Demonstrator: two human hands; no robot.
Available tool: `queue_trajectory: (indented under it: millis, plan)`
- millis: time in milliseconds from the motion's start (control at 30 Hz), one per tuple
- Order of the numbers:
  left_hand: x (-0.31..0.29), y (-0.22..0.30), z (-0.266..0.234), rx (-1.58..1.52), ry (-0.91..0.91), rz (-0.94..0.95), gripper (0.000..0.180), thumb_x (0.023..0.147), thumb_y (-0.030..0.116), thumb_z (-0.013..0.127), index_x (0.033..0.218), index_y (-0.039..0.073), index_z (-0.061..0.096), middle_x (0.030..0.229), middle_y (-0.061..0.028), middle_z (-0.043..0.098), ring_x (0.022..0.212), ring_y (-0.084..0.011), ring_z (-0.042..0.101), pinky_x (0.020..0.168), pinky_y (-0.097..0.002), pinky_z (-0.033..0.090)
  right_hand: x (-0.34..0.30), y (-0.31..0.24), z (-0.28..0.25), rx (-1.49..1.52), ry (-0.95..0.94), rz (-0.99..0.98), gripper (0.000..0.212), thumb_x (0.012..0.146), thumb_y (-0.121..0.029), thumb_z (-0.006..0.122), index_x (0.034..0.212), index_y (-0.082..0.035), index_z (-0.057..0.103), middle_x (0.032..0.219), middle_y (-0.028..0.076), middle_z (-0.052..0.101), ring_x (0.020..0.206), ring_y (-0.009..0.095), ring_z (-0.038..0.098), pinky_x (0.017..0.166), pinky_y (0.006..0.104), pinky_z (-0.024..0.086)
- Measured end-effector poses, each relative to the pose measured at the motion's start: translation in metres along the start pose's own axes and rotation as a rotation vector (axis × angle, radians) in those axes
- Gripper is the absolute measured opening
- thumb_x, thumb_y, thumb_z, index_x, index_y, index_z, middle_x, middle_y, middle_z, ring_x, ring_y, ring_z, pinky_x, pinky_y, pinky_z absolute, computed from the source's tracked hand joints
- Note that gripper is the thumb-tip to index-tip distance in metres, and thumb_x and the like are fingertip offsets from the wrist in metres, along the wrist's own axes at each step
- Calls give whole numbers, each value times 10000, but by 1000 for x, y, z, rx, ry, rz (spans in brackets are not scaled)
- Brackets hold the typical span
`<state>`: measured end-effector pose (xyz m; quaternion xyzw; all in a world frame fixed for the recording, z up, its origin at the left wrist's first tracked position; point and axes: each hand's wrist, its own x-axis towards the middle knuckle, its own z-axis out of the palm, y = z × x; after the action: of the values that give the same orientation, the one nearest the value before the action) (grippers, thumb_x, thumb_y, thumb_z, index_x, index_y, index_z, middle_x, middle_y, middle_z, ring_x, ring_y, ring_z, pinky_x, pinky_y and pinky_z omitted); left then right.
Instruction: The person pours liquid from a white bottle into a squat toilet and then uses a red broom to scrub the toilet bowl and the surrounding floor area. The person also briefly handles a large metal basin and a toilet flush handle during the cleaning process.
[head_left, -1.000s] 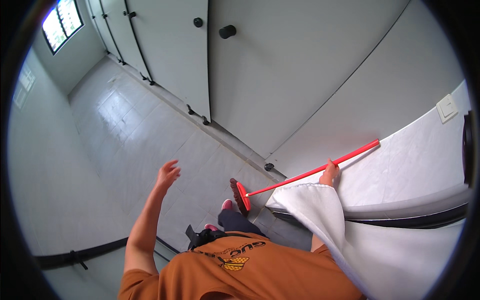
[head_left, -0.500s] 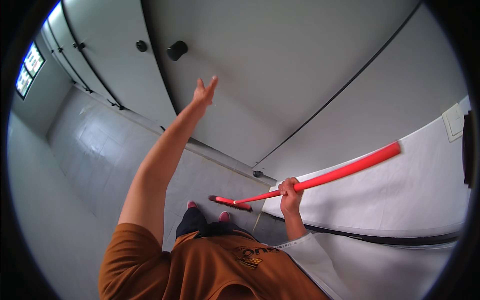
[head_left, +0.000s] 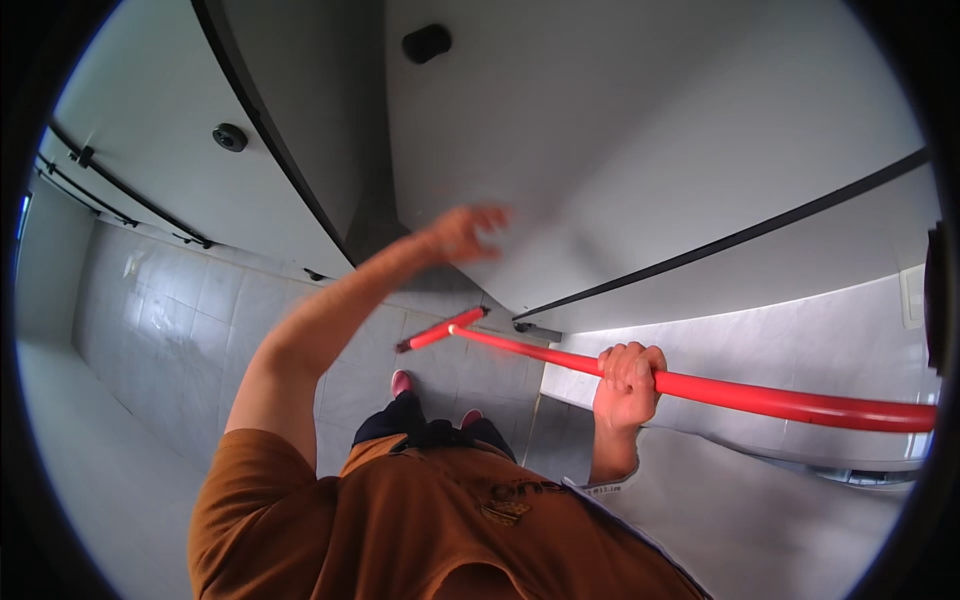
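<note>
My right hand (head_left: 628, 384) is wrapped round the handle of a red broom (head_left: 780, 397). The handle slants from the right edge down to the broom head (head_left: 440, 331), which is low over the tiled floor just ahead of my feet. My left hand (head_left: 468, 232) is stretched forward in front of a grey cubicle door (head_left: 640, 130), slightly blurred, thumb and fingers apart with nothing between them. Whether its fingertips touch the door cannot be made out. A black knob (head_left: 427, 43) is fixed higher up on that door, which stands ajar with a dark gap along its left edge.
More grey doors (head_left: 150, 80) run off to the left, one with a round black lock (head_left: 230, 137). Grey tiles (head_left: 250, 300) cover the floor. To the right are a pale tiled wall (head_left: 740, 350) and a white switch plate (head_left: 912, 297).
The door has swung inward, opening a gap at its left edge. My left hand has moved right and lower. The broom's handle end has dropped while its head has turned and shifted left.
</note>
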<state>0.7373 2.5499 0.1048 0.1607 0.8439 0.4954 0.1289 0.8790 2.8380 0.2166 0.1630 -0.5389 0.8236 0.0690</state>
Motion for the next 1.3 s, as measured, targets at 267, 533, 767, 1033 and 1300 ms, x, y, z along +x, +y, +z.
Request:
queue_trajectory:
  millis: [267, 533, 767, 1033, 1300]
  plan:
    - [-18, 31, 136, 180, -220, 100, 313, 763, 134, 662, 1067, 180, 606, 871, -63, 692, 851, -300, 669, 782, -429, 526, 3, -15, 19, -64, -120, -165, 160, 882, -125, 551, 761, -120, 445, 621, 18, 430, 621, 182, 444, 661, 390, 416]
    - [15, -12, 181, -26, 66, 356, 218, 798, 244, 728, 974, 168, 625, 702, -25, 611, 690, -264, 619, 721, -387, 470, -7, -54, -21, -279, -264, -74, 223, 885, -132, 559, 727, -101, 405, 534, 22, 404, 459, 160, 370, 642, 371, 418]
    - [56, -107, 162, 182, 99, 361, 165, 834, 173, 634, 997, 159, 621, 806, -76, 665, 767, -307, 643, 727, -421, 510, -7, 48, -35, -447, -238, -39, 133, 844, -1, 495, 727, -33, 439, 630, 66, 498, 602, 186, 491, 820, 437, 467]
    - [140, -249, 45, 110, 91, 286, 130, 793, 112, 664, 922, 127, 665, 816, -77, 670, 767, -276, 663, 688, -378, 516, 80, 156, 21, -490, -221, -13, 163, 782, 95, 578, 725, -27, 485, 749, 99, 594, 789, 254, 646, 959, 463, 465]
    - [169, -127, 102, 30, -199, 379, 142, 734, 176, 720, 867, 184, 674, 770, -17, 668, 831, -249, 632, 790, -415, 478, 89, 62, 55, -655, -37, -10, 173, 767, -44, 589, 617, -5, 513, 627, 126, 554, 586, 272, 571, 719, 450, 502]
